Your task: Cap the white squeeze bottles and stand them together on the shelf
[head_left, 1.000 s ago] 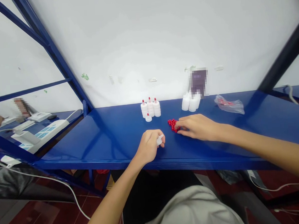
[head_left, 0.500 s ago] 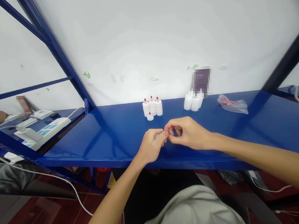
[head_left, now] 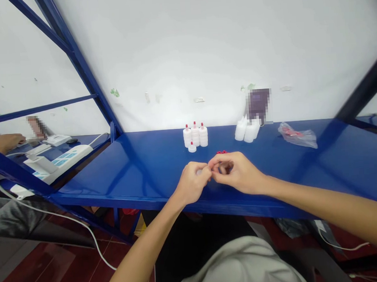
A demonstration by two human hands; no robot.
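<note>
My left hand [head_left: 193, 183] is closed around a small white piece [head_left: 200, 172], probably a bottle cap, mostly hidden by the fingers. The fingertips of my right hand [head_left: 238, 172] are pinched together and meet the left fingertips; what they grip is hidden. Just beyond the right hand lie several small red tips [head_left: 221, 152]. Farther back stand three white bottles [head_left: 195, 136] with red-tipped nozzles. In front of them sits a loose white nozzle cap [head_left: 192, 148], also with a red tip.
White bottles without red tips [head_left: 248, 132] stand by the wall, right of centre. A clear plastic bag [head_left: 300, 136] with red pieces lies farther right on the blue table [head_left: 145, 160]. At left are a power strip [head_left: 65, 161] and another person's hand [head_left: 9, 141].
The view has shifted slightly, so the table items sit a little farther right. Both hands stay fingertip to fingertip; more of the red tips shows behind the right hand.
</note>
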